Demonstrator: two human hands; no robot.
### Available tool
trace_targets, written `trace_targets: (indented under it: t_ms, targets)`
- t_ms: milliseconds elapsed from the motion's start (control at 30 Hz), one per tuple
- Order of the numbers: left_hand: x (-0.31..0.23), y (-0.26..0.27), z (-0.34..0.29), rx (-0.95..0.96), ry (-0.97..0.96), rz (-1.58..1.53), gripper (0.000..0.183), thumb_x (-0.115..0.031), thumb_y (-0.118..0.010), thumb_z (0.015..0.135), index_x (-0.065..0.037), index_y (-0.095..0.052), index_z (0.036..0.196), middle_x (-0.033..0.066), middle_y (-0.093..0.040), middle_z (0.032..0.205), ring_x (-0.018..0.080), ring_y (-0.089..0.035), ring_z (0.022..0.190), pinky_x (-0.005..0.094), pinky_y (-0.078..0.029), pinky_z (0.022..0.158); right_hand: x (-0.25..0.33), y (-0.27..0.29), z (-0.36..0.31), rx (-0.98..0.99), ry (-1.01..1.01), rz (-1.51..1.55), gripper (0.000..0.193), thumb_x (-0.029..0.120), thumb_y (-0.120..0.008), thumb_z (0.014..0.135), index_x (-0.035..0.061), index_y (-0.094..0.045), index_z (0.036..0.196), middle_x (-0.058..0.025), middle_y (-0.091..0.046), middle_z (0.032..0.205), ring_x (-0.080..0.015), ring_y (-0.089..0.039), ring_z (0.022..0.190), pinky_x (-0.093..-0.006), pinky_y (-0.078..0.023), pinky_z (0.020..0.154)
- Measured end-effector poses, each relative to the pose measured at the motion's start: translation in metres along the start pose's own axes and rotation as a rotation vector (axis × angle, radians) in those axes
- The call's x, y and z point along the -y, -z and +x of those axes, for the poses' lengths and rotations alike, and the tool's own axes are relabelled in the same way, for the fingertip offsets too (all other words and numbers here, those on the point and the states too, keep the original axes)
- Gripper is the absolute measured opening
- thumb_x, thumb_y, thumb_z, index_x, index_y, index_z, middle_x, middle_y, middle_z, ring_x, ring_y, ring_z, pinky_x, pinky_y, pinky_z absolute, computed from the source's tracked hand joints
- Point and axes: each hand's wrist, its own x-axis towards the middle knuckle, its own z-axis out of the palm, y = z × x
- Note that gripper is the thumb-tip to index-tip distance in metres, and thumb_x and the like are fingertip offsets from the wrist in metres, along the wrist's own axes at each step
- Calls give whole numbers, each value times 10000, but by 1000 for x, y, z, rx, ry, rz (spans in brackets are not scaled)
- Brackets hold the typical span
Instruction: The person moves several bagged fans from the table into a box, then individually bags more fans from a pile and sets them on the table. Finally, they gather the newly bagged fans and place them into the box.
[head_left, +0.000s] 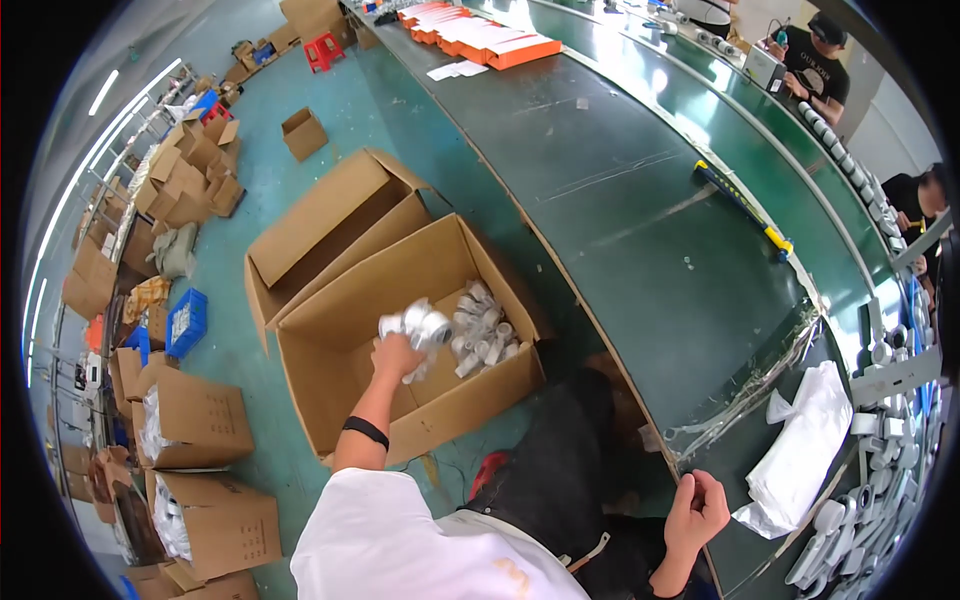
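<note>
My left hand (397,357), a black band on its wrist, reaches into an open cardboard box (345,320) on the floor. It grips a bundle of white round parts (418,322), blurred by motion, which look wrapped in clear plastic. More of these parts, white and grey, lie in a heap (482,330) along the box's right side. My right hand (697,510) is at the near edge of the dark green table (600,200), its fingers curled in with nothing showing in them. A white plastic bag (803,450) lies on the table to its right.
Another open carton (330,230) stands behind the box. Full cartons (215,420) and a blue crate (187,322) line the left. A yellow-and-black tool (745,212) and orange-white boxes (480,35) are on the table. Grey parts (850,530) crowd the right; people (815,65) work across.
</note>
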Motion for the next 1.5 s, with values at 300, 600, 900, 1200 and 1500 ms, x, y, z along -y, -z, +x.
trace_targets:
  t_ms: [300,600,900,1200,1500]
  targets:
    - [3,-136,73,472,100,116,641,-400,-753,675,-82,-643,1221,136,-609,1290,358,-551,1214,443,-475,982,-1,-5,-2,-60,118,-259,100,71,-683,810,-7,-621,823,-25,-464,599,-116,-394,469,-263,-258,438]
    - [-64,-200,125,608,-160,269,596,-364,-739,745,-66,-621,1248,126,-577,1331,377,-506,1252,470,-485,973,19,-10,9,-80,205,-381,298,292,-667,884,2,-683,819,-100,-579,624,-244,-516,489,-322,-393,449]
    - [-26,-247,154,418,-506,101,312,-239,-644,845,-166,-695,1144,125,-609,1263,356,-542,1199,460,-486,974,18,-10,10,-79,207,-390,305,303,-657,891,10,-691,815,-108,-591,637,-255,-524,500,-334,-399,456]
    - [-7,-138,116,10,-355,-375,232,-174,-601,844,-99,-720,1028,196,-682,1023,368,-650,978,435,-519,862,0,-13,-6,-70,182,-230,229,246,-703,774,34,-630,819,-5,-363,532,-150,-351,439,-294,-229,440]
    - [-178,82,-56,-461,-1145,-959,111,-32,-608,918,16,-655,1006,86,-647,1031,146,-616,919,262,-501,801,6,9,0,-129,164,93,43,45,-717,742,42,-675,752,-52,-540,564,-133,-508,488,-276,-382,463]
